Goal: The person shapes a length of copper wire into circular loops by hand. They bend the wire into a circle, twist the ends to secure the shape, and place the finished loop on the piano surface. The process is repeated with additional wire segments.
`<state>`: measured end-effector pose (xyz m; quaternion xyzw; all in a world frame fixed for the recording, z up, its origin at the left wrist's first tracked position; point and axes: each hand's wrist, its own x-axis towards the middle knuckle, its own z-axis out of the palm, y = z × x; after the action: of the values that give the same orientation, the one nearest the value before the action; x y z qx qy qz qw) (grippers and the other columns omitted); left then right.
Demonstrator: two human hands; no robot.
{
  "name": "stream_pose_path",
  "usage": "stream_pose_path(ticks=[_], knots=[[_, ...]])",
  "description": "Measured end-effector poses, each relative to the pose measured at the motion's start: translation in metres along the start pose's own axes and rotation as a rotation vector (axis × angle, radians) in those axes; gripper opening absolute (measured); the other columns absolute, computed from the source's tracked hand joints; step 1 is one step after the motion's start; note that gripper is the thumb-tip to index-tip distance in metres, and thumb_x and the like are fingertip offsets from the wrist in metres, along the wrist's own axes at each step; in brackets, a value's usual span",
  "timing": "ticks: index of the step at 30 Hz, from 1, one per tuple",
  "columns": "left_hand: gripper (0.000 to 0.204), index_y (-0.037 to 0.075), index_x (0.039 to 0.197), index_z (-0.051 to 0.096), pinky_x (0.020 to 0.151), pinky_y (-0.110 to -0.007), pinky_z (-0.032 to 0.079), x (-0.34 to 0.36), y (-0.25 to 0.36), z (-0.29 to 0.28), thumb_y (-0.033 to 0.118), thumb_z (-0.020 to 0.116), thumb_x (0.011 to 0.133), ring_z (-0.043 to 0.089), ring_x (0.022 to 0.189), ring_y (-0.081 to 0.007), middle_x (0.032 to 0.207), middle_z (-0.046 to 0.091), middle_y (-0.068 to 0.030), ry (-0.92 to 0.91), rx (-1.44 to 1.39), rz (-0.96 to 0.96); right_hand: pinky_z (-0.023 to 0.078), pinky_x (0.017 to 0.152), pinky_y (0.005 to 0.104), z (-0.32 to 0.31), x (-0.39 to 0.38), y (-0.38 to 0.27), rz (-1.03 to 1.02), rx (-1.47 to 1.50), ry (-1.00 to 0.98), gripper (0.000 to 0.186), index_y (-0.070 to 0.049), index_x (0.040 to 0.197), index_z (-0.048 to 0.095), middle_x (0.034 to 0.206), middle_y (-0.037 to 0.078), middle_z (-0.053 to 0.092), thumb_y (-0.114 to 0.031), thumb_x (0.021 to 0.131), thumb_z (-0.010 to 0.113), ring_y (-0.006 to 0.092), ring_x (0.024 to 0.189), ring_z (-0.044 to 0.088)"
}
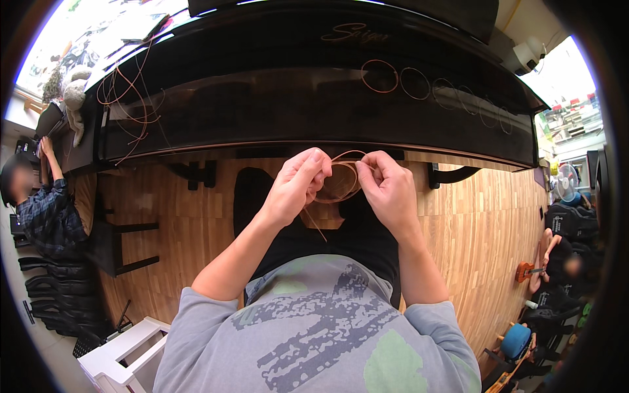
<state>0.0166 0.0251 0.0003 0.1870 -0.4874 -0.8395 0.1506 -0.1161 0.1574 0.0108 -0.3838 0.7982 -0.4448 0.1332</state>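
Note:
Between my hands, above my lap, hangs a coil of thin copper-coloured wire string [325, 202], looking like an instrument string. My left hand [301, 183] is closed on the coil's left side, thumb against the curled fingers. A loose end of the string slants down below that hand. On the opposite side my right hand [391, 190] pinches the coil near its upper right between thumb and forefinger. One strand arches above the ring from hand to hand. My fingers hide the spots where the string is gripped.
The black piano [249, 105] stands just ahead. Loose uncoiled strings [134, 98] lie tangled on its left; several ringed strings [379, 76] lie in a row on its right. A person [49, 209] sits at far left, another [567, 268] at far right holding a small guitar-like instrument [524, 272].

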Motion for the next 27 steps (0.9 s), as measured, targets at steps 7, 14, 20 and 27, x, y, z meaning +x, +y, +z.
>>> stream_pose_path(ticks=[7,14,20,27], knots=[[0.028,0.011,0.078,0.051,0.042,-0.017,0.017,0.0,-0.004,-0.002,0.029,0.052,0.099,0.026,0.053,0.0008,0.064,0.038,0.0089,-0.029,-0.11,-0.001,0.033,0.043,0.0262,-0.003,-0.002,0.003,-0.025,0.243,-0.115,0.016,-0.003,0.089,0.063,0.05,0.002,0.049,-0.018,0.085,0.066,0.011,0.041,0.044],[0.029,0.009,0.079,0.049,0.041,-0.016,0.019,-0.002,-0.004,0.003,0.026,0.045,0.102,0.028,0.053,-0.0023,0.064,0.037,0.0056,-0.008,-0.189,0.018,0.039,0.043,0.0288,-0.001,0.001,-0.014,-0.107,-0.157,0.063,0.013,-0.006,0.084,0.063,0.052,0.005,0.055,-0.019,0.085,0.066,0.0175,0.043,0.055],[0.029,0.008,0.08,0.057,0.041,-0.017,0.018,-0.005,0.001,-0.008,0.03,0.053,0.099,0.027,0.05,0.0018,0.06,0.037,0.0096,0.048,-0.056,0.035,0.039,0.045,0.0334,-0.015,0.01,-0.006,-0.044,-0.155,0.111,0.018,-0.005,0.077,0.063,0.056,0.009,0.057,-0.018,0.089,0.064,0.0247,0.047,0.054],[0.028,0.003,0.092,0.062,0.047,-0.02,0.033,-0.011,0.003,-0.023,0.031,0.057,0.096,0.04,0.055,-0.0005,0.065,0.048,0.0058,0.02,0.295,0.091,0.04,0.046,0.0356,-0.03,0.018,0.002,-0.224,-0.362,0.161,0.028,-0.004,0.071,0.056,0.063,0.01,0.057,-0.022,0.092,0.06,0.0279,0.052,0.055]])
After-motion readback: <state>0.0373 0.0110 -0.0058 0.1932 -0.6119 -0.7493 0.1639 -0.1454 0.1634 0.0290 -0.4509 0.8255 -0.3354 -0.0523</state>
